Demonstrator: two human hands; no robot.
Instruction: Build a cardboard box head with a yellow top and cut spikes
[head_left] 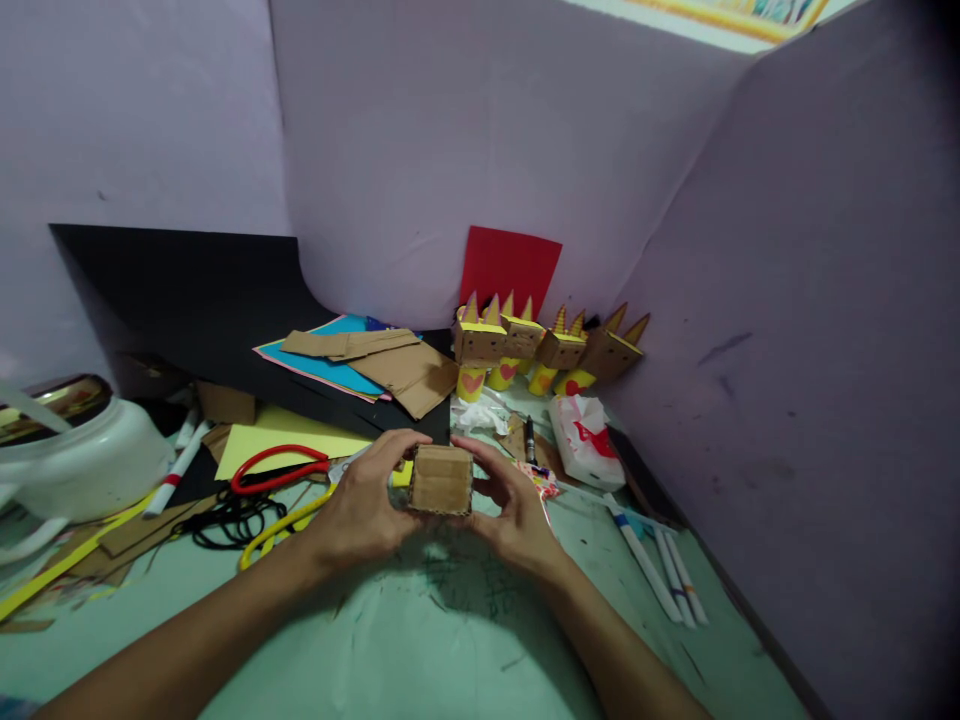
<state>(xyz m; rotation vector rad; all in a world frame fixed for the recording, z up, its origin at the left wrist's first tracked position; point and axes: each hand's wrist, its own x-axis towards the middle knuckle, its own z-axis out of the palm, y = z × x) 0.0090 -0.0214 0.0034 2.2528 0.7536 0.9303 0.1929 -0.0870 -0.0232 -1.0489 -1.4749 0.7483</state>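
Observation:
A small brown cardboard box [442, 479] is held between both hands just above the green table [420, 640]. My left hand [365, 508] grips its left side, with the fingers curled over the top edge. On the other side, my right hand [512, 508] presses against the box. Behind the hands, against the purple wall, stand several cardboard figures [546, 350] with yellow horns, yellow cup bodies and red hearts.
Red-handled scissors [277, 468] and yellow-handled scissors [279, 528] lie left of the hands. Cardboard pieces [390, 365] rest on blue paper and a black sheet. A tissue pack [583, 440], a black marker [529, 438], white pens [660, 570] and a white container [75, 450] surround the area.

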